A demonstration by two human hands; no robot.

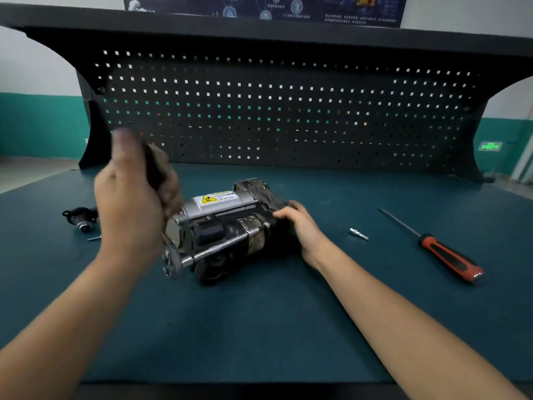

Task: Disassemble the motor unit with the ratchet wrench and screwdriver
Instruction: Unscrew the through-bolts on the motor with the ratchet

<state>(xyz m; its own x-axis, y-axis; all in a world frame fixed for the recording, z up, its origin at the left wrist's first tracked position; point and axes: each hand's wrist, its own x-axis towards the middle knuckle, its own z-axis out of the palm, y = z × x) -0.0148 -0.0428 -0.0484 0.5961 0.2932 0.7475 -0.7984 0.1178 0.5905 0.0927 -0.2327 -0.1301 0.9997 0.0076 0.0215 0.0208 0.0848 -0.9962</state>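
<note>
A table [259, 327] covered in dark teal matting runs across the room. Behind it stands a black pegboard [274, 111] under a dark shelf [86, 17]. A blue poster [259, 7] hangs above that, on a wall [40, 125] painted white over teal.

The left hand [135, 197] is raised and blurred. Its fingers [168, 177] are clenched round the dark handle of the ratchet wrench [151, 168], thumb pointing up. The wrench's shaft drops from that grip to the near left end of the motor unit [219, 223], which lies on its side just below and right of those fingers.

The right hand [300, 223] sits low at the motor's far right end, and its fingers [284, 212] are curled over the grimy dark housing, holding it. Both forearms reach in from the near edge. The left wrist is cocked upward and the right lies close to the mat.

Right of the right-hand fingers lies a small chrome bit [358, 234]. Farther out on that side is the screwdriver [450, 255] with its red and black handle, untouched, tip pointing away.

Left of the left hand rest a black part [79, 217] and a small pin [94, 238].
</note>
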